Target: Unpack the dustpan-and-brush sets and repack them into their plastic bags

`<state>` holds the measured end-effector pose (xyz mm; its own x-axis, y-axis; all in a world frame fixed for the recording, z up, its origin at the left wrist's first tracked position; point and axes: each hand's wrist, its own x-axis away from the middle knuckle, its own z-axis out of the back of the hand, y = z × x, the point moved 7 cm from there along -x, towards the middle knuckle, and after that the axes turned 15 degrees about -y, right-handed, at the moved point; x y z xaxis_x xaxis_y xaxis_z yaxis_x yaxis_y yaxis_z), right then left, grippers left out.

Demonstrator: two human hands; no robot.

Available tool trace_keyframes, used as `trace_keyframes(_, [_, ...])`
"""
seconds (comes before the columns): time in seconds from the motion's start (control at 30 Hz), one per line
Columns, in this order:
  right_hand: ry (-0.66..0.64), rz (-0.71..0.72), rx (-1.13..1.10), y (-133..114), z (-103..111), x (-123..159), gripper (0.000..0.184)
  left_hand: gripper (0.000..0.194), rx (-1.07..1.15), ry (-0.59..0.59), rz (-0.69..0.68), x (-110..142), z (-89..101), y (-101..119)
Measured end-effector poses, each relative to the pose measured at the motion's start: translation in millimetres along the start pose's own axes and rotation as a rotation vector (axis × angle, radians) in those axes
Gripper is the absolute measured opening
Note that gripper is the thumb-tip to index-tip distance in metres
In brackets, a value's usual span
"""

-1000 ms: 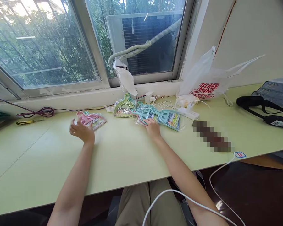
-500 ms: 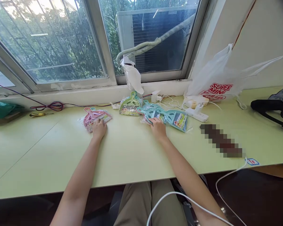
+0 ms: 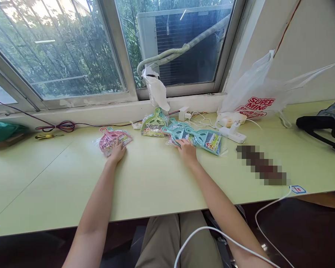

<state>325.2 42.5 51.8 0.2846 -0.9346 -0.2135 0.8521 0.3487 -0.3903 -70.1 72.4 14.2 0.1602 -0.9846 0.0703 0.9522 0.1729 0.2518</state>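
Small dustpan-and-brush sets in clear wrappers lie across the far half of the table. At the left, my left hand (image 3: pixel 117 151) has its fingers closed on the near right edge of a pink dustpan set (image 3: pixel 107 140); a bit of teal shows behind its handle. My right hand (image 3: pixel 187 150) grips the near edge of a teal dustpan set (image 3: pixel 177 131) in an overlapping group, its fingertips partly hidden. Beside that hand, to the right, lies another teal dustpan set (image 3: pixel 209 139) with a printed label. A green dustpan set (image 3: pixel 155 124) leans by the sill between my hands.
The pale green table (image 3: pixel 150 178) runs under a window. A yellow screwdriver (image 3: pixel 46 136) and coiled cable (image 3: pixel 67 125) lie at left. On the right are a power strip (image 3: pixel 233 136), a white plastic bag (image 3: pixel 251 93), a pixelated object (image 3: pixel 264 165) and a black strap (image 3: pixel 309 126).
Both hands stay on the same sets. The pink set's surface looks slightly different under my left hand, its lower label less visible. The camera view has shifted slightly.
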Motion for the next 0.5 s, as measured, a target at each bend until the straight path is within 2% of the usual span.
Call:
trace_keyframes(0.13, [-0.001, 0.002, 0.003, -1, 1, 0, 0.034, 0.053, -0.090, 0.060, -0.011, 7, 1.9, 7])
trace_keyframes(0.3, [-0.014, -0.018, 0.017, -1, 0, 0, 0.036, 0.053, -0.209, 0.213, 0.003, 19, 8.0, 21])
trace_keyframes(0.5, [-0.009, -0.037, 0.009, -1, 0, 0, 0.034, 0.062, -0.192, 0.307, -0.016, 29, 13.5, 34])
